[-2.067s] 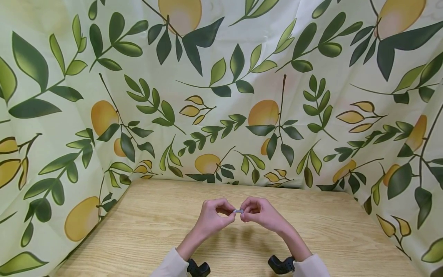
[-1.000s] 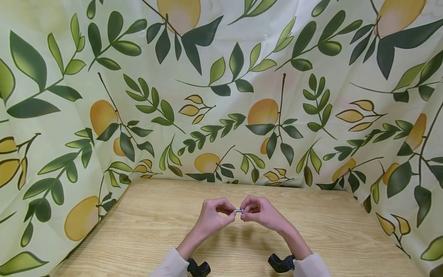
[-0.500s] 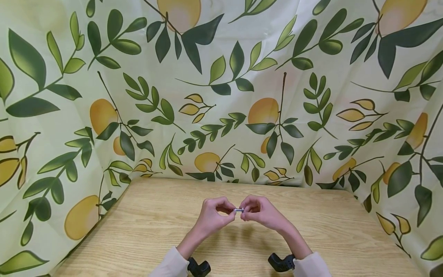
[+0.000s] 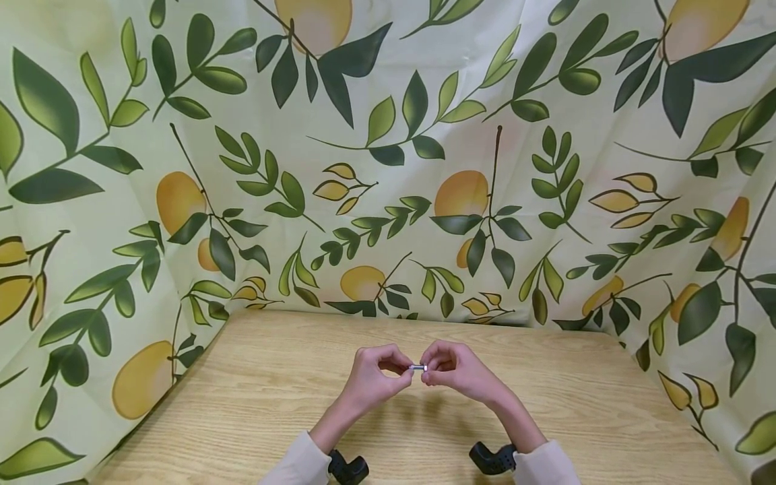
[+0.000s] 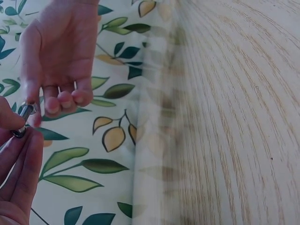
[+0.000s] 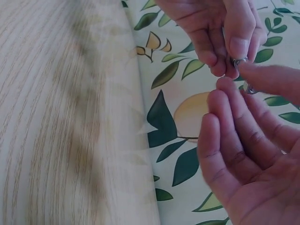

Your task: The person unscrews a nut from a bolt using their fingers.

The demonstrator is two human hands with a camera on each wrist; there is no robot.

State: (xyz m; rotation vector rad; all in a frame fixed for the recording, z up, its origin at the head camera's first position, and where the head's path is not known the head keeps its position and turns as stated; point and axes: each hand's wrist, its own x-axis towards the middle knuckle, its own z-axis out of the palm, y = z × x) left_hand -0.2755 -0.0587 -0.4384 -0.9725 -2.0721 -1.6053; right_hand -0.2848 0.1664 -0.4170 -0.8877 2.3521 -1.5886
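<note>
Head view, and we see a metal bolt point(image 4: 417, 368) held above the wood-grain table point(image 4: 254, 391): the left hand point(image 4: 376, 374) pinches its left end, the right hand point(image 4: 459, 372) pinches its right, while we spot leafy, fruit-printed fabric point(image 4: 400, 188) hanging along the far side.

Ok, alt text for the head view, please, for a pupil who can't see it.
A person's left hand and right hand pinch opposite ends of a small metal bolt above a wood-grain table, before a fruit-and-leaf patterned backdrop.
</note>
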